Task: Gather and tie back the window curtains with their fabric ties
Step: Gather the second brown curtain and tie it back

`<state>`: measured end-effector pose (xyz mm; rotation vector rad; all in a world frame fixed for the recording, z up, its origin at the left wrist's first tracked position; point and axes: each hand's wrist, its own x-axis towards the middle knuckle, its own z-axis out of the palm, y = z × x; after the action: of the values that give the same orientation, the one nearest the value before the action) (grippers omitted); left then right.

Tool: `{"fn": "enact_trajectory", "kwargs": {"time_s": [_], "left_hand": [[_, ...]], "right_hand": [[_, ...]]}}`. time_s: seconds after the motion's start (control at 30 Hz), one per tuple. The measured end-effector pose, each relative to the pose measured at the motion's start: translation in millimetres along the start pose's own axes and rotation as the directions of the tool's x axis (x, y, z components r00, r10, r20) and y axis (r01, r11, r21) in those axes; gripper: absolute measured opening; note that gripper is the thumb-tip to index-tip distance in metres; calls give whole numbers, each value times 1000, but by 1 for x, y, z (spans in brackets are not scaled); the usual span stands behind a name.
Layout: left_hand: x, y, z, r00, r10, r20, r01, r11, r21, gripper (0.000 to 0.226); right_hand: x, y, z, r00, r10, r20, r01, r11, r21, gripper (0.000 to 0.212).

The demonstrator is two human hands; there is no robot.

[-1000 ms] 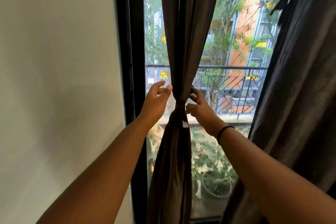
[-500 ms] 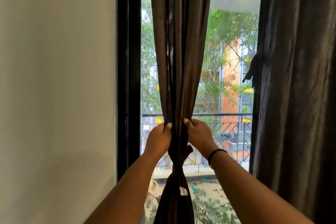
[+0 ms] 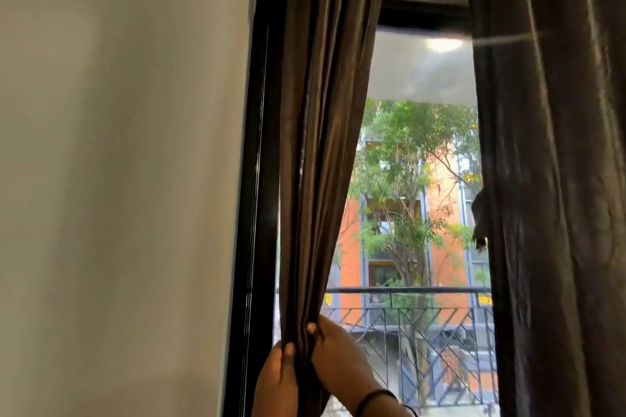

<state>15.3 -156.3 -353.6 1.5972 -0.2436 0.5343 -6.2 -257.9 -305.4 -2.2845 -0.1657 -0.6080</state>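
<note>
A dark brown curtain (image 3: 325, 145) hangs gathered into a narrow bundle in front of the window, beside its left frame. My left hand (image 3: 276, 379) grips the bundle from its left side, and my right hand (image 3: 338, 359) grips it from the right at about the same height, fingers curled into the folds. Its fabric tie is below the frame edge and out of sight. A second dark curtain (image 3: 555, 213) hangs loose on the right, with a short fabric tie end (image 3: 480, 223) dangling at its inner edge.
A plain white wall (image 3: 118, 179) fills the left side. The black window frame (image 3: 254, 179) runs down beside the gathered curtain. Through the glass are a balcony railing (image 3: 423, 315), trees and an orange building.
The view has tilted upward, so the tied knot has dropped out of frame. Both hands stayed on the gathered curtain and the bundle now leans toward the left frame.
</note>
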Motion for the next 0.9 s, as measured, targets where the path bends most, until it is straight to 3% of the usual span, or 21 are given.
{"fn": "enact_trajectory", "kwargs": {"time_s": [0.1, 0.2, 0.4, 0.5, 0.6, 0.7, 0.77, 0.83, 0.9], "left_hand": [[-1, 3, -7, 999, -22, 37, 24, 997, -69, 12], [11, -9, -8, 999, -28, 32, 31, 991, -129, 52], [31, 43, -12, 999, 19, 38, -11, 983, -181, 48], [34, 74, -4, 995, 89, 41, -79, 977, -200, 39], [36, 98, 2, 990, 124, 68, -111, 978, -176, 36], [39, 121, -1, 966, 234, 112, -218, 966, -139, 61], [44, 140, -7, 945, 301, 127, -288, 951, -110, 82], [54, 160, -14, 935, 334, 118, -334, 942, -18, 101], [64, 178, -19, 930, 353, 104, -364, 924, 116, 105]], "right_hand": [[4, -2, -5, 997, -28, 66, 31, 998, -50, 30], [9, -5, -18, 994, -32, 100, 40, 997, -70, 32], [28, -32, -53, 991, 14, -136, 33, 940, 340, 71], [27, -42, -53, 964, -75, -254, 129, 970, 204, 77], [31, -37, -44, 959, -157, -235, 193, 971, 142, 65], [28, -47, -40, 979, -152, -139, 174, 972, 160, 47], [25, -59, -41, 980, -186, -67, 194, 970, 149, 46], [26, -74, -43, 975, -220, -27, 220, 975, 11, 46], [24, -84, -43, 956, -295, 4, 295, 956, -3, 48]]}}
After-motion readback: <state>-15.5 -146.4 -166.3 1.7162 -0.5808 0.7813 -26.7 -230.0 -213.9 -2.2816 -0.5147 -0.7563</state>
